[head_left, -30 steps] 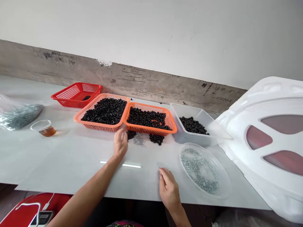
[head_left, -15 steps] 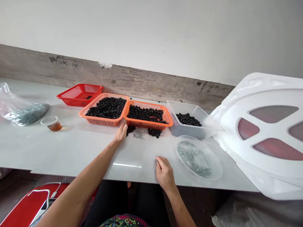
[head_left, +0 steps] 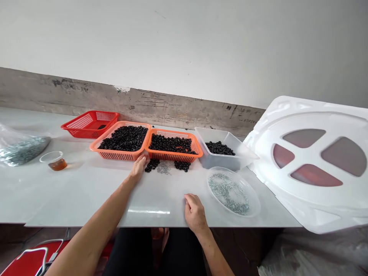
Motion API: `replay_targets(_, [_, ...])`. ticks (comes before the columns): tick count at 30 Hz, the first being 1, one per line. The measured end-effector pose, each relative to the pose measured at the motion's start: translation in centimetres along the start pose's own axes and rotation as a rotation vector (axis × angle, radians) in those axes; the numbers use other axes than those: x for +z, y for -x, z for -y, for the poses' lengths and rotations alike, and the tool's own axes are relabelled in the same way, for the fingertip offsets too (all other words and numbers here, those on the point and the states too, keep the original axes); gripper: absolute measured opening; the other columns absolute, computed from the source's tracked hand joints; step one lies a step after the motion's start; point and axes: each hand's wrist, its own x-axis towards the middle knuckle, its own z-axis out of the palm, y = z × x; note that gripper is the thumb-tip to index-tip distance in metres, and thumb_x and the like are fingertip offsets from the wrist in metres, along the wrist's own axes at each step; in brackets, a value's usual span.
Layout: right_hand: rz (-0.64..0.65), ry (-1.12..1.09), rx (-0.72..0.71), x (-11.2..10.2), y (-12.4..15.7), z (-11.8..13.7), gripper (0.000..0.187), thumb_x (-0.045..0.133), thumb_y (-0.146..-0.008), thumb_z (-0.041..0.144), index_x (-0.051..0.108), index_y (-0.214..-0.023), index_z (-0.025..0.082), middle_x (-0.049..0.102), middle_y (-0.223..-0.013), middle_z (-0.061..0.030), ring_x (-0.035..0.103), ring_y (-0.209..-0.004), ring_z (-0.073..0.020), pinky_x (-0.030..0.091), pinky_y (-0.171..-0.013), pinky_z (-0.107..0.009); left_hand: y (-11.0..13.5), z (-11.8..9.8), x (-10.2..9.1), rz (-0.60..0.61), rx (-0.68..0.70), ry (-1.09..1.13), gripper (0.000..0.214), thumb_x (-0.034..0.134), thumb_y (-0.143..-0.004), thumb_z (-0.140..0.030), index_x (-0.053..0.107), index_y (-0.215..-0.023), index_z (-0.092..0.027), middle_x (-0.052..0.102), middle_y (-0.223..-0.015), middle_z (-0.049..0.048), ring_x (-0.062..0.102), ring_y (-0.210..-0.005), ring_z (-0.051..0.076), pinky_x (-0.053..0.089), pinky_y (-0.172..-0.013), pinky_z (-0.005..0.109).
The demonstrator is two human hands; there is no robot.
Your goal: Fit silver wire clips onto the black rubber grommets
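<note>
My left hand (head_left: 138,166) lies on the white table (head_left: 86,195) against the front rim of an orange plastic basket (head_left: 115,156) heaped with small black rings. It holds nothing I can see. Just to its right is a small loose pile of black rings (head_left: 152,165). Beside that pile are tiny silver metal pieces (head_left: 163,168) and more black rings (head_left: 182,166), in front of a second orange basket (head_left: 172,157). My right hand (head_left: 195,214) rests loosely curled near the table's front edge, left of a transparent plate (head_left: 253,199) of silver pieces.
A red basket (head_left: 90,124) stands behind the orange ones. A transparent tub (head_left: 212,161) holds black rings. At left lie a plastic bag of metal pieces (head_left: 23,150) and a cup of amber liquid (head_left: 54,161). A large white moulded form (head_left: 316,203) fills the right.
My left hand has come down from above the basket corner and lies lower against the rim. My right hand has curled and sits nearer the front edge. The view has tilted slightly.
</note>
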Motion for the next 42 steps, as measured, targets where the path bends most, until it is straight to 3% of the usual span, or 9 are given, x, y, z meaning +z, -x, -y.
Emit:
replay_targets(7, [0.044,-0.011,0.019,0.0,0.1,0.0,0.032,0.035,-0.082,0.005,0.06,-0.099,0.017,0.062,-0.09,-0.0107,0.059,-0.087,-0.0218,0.054,-0.077,-0.039,-0.6,1.6,-0.8,-0.008,-0.04,0.042,0.032,0.046,-0.086,-0.032,0.056,-0.11,-0.013,0.064,-0.112,0.0136,0.059,-0.107,0.021,0.046,-0.092,0.033])
replay_targets(21, [0.031,-0.002,0.033,-0.3,-0.2,0.4,0.033,0.036,-0.079,0.004,0.061,-0.097,0.017,0.064,-0.089,-0.0106,0.06,-0.086,-0.0211,0.054,-0.075,-0.037,-0.2,1.3,-0.7,0.034,-0.033,0.056,0.033,0.047,-0.083,-0.036,0.058,-0.103,-0.013,0.064,-0.111,0.015,0.062,-0.102,0.024,0.048,-0.092,0.037])
replay_targets(26, [0.057,-0.006,0.046,-0.2,-0.2,0.2,0.031,0.037,-0.08,0.005,0.06,-0.097,0.016,0.063,-0.09,-0.0106,0.059,-0.086,-0.0208,0.054,-0.076,-0.038,-0.2,1.0,-0.6,0.035,-0.04,0.046,0.036,0.044,-0.085,-0.035,0.055,-0.111,-0.012,0.062,-0.114,0.0155,0.059,-0.107,0.023,0.046,-0.094,0.035])
replay_targets(34, [0.094,-0.032,0.054,-0.5,-0.4,0.3,0.027,0.039,-0.083,0.009,0.059,-0.099,0.017,0.062,-0.091,-0.0103,0.059,-0.086,-0.021,0.053,-0.077,-0.038,-0.3,1.3,-0.2,0.098,-0.061,-0.049,0.047,0.053,-0.07,-0.007,0.052,-0.116,-0.014,0.056,-0.126,0.0122,0.048,-0.12,0.025,0.036,-0.103,0.036])
replay_targets(42, [0.191,-0.161,0.155,-1.5,-0.6,0.2,0.023,0.04,-0.087,0.014,0.058,-0.101,0.019,0.061,-0.093,-0.01,0.059,-0.088,-0.0214,0.053,-0.076,-0.036,-0.3,1.8,0.6,0.145,-0.053,-0.224,0.056,0.049,-0.067,-0.003,0.047,-0.122,-0.016,0.054,-0.127,0.0115,0.045,-0.122,0.025,0.028,-0.106,0.04])
